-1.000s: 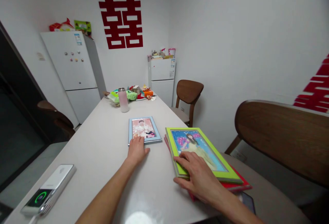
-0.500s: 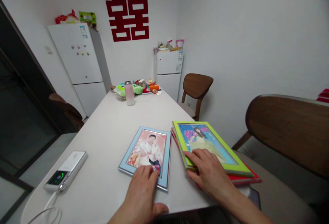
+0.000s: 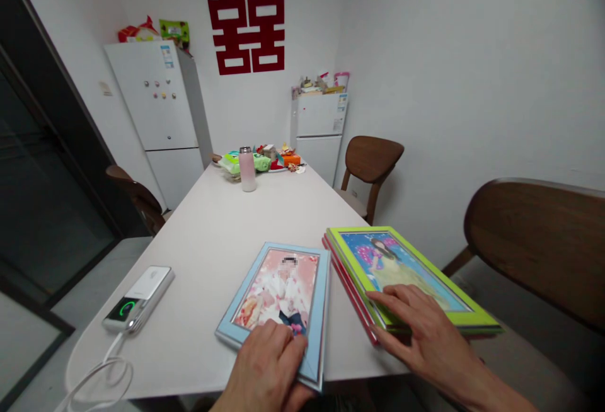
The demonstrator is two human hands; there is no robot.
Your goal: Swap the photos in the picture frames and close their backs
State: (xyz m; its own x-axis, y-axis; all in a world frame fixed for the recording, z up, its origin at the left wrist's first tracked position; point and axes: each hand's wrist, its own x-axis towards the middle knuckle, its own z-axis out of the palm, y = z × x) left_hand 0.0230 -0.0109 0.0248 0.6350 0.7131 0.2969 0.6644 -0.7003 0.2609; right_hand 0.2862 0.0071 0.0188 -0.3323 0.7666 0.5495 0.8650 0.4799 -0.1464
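My left hand (image 3: 270,361) grips the near edge of a light blue picture frame (image 3: 258,278), fingers on top and thumb at the side. The frame holds a pink-toned photo and its near corner reaches to the table's front edge. To the right, my right hand (image 3: 428,330) lies over the near left corner of a lime green picture frame (image 3: 396,235). Its fingers rest on top and the thumb is against the edge. This frame shows a figure in a pale dress on blue. Beneath it a red frame (image 3: 352,298) shows along the left side.
A power bank (image 3: 142,298) with a white cable (image 3: 101,365) lies at the left of the white table (image 3: 189,336). A pink bottle (image 3: 246,171) stands farther back beside snack packs (image 3: 262,163). Wooden chairs (image 3: 534,242) flank the table.
The blue frame has come closer to me and my left thumb has closed on its edge. The red frame now shows more along the green one's left side. The whole view has shifted slightly.
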